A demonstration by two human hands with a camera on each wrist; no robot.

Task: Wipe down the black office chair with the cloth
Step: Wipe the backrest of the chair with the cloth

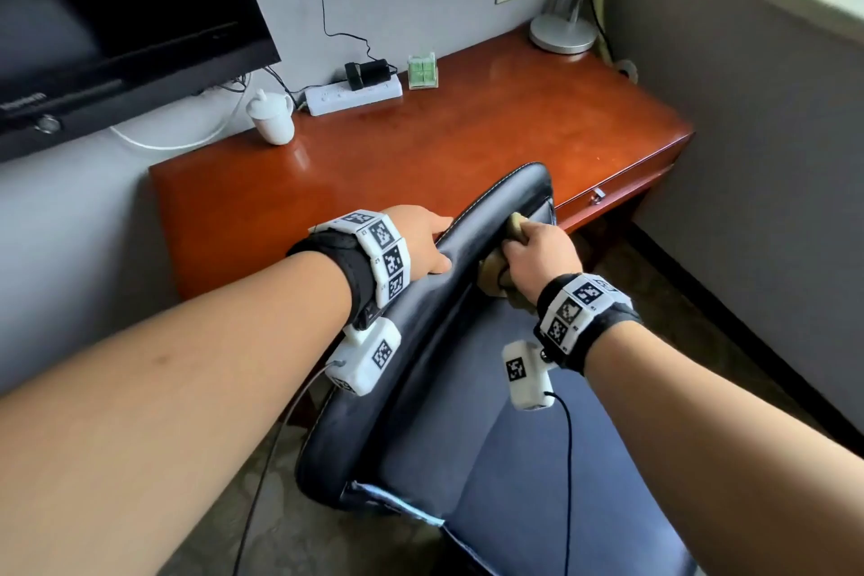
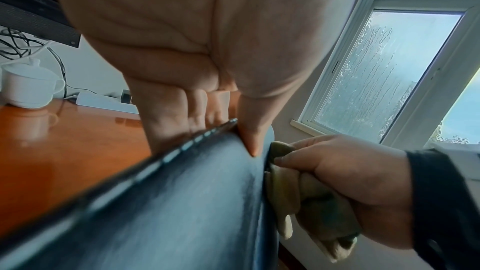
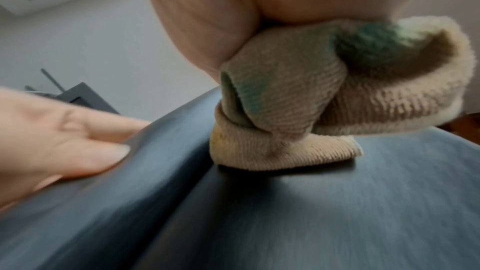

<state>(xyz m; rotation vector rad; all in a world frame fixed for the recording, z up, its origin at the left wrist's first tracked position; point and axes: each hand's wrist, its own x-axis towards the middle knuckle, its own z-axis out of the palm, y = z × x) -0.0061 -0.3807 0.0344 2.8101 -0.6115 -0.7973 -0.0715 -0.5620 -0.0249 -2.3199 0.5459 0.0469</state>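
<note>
The black office chair (image 1: 421, 365) stands in front of the desk, its padded backrest top running diagonally through the head view. My left hand (image 1: 421, 243) grips the top edge of the backrest, thumb on the near face (image 2: 249, 137), fingers over the far side. My right hand (image 1: 537, 253) holds a bunched beige and green cloth (image 1: 495, 271) against the backrest's inner face. In the right wrist view the cloth (image 3: 298, 110) presses on the black leather (image 3: 337, 202) beside the rolled edge. From the left wrist I see the cloth (image 2: 298, 192) in my right hand (image 2: 350, 182).
A reddish wooden desk (image 1: 467, 131) stands just behind the chair, bearing a white lidded cup (image 1: 273, 117), a power strip (image 1: 353, 96), a green box (image 1: 422, 70) and a lamp base (image 1: 563, 30). A dark screen (image 1: 117, 14) hangs at the left. Wall and window close in on the right.
</note>
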